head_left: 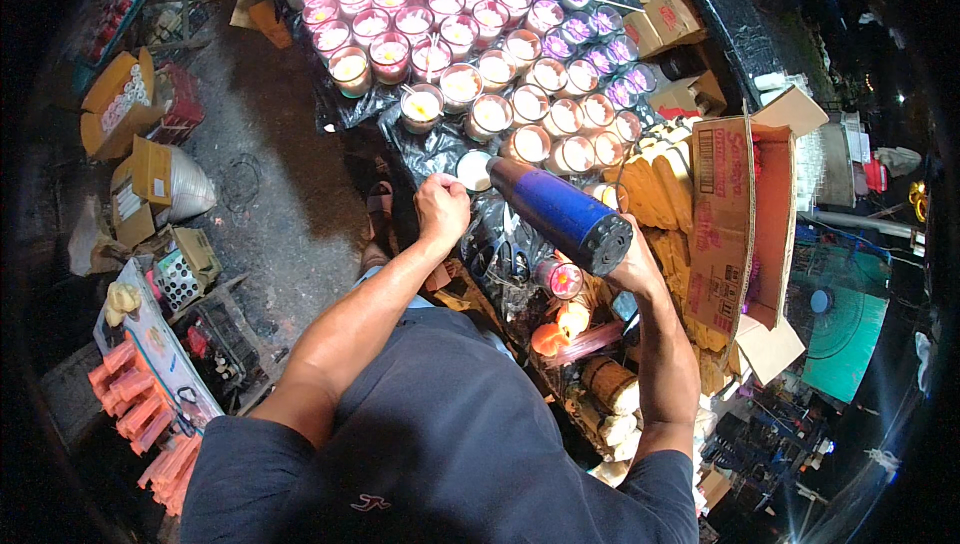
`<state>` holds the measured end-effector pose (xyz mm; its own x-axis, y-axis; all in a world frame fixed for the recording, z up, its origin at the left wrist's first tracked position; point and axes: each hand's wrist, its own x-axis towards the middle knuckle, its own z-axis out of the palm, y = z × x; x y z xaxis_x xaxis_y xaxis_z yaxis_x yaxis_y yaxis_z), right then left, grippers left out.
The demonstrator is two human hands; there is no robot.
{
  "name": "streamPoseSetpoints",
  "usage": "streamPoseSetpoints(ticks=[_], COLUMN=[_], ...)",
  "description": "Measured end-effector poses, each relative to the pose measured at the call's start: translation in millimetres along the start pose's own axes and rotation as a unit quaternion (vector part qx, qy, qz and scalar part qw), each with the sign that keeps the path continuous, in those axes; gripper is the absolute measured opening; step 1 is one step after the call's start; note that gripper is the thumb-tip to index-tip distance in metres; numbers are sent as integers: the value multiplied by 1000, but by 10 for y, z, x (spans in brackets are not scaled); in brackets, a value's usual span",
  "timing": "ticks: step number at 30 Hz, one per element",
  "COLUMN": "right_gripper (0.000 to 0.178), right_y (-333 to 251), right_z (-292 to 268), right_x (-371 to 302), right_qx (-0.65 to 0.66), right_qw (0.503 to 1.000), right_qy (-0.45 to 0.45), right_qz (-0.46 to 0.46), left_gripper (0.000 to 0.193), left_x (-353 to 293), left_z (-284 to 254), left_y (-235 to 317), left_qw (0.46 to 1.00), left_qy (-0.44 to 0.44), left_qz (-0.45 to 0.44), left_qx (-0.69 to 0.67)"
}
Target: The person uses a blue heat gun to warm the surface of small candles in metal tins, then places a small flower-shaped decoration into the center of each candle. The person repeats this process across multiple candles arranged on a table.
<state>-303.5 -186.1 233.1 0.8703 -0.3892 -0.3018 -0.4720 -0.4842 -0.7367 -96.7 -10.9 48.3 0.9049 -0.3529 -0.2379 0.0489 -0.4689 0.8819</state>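
Note:
My right hand (637, 262) is wrapped round the handle of a blue and black hair dryer (556, 212), whose grip is mostly hidden. Its dark nozzle points forward and left, close to a glass with a pale white top (474, 171). Just left of that glass, my left hand (442, 210) is closed with the knuckles up; whatever its fingers hold is hidden. Ahead stand rows of candles in glasses (461, 86), some pinkish and some cream. A pair of scissors (513, 256) lies below the dryer, beside a glass with a pink flower (562, 280).
Black plastic sheeting (425, 149) covers the table. Purple flower candles (603, 21) fill its far right side. An upright cardboard carton (722, 229) and a green fan (845, 319) stand right. Open boxes (140, 184) and bundled orange packets (130, 389) are at left.

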Motion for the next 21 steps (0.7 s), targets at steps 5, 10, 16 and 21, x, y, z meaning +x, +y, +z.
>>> streamPoseSetpoints(ticks=[5, 10, 16, 21], right_gripper=[37, 38, 34, 34], right_y=[73, 10, 70, 279], right_z=[26, 57, 56, 62], right_x=[1, 14, 16, 2], right_qx=[13, -41, 20, 51], right_qw=[1000, 999, 999, 999], right_qy=[-3, 12, -5, 12], right_qz=[-8, -18, 28, 7], left_gripper=[16, 16, 16, 17], left_x=[36, 34, -7, -1], left_z=[19, 4, -87, -71], left_y=[-55, -68, 45, 73], left_qw=[999, 998, 999, 999], left_qy=[-8, -13, -28, -45], left_qz=[-38, -39, 5, 3], left_qx=[-28, -49, -14, -5])
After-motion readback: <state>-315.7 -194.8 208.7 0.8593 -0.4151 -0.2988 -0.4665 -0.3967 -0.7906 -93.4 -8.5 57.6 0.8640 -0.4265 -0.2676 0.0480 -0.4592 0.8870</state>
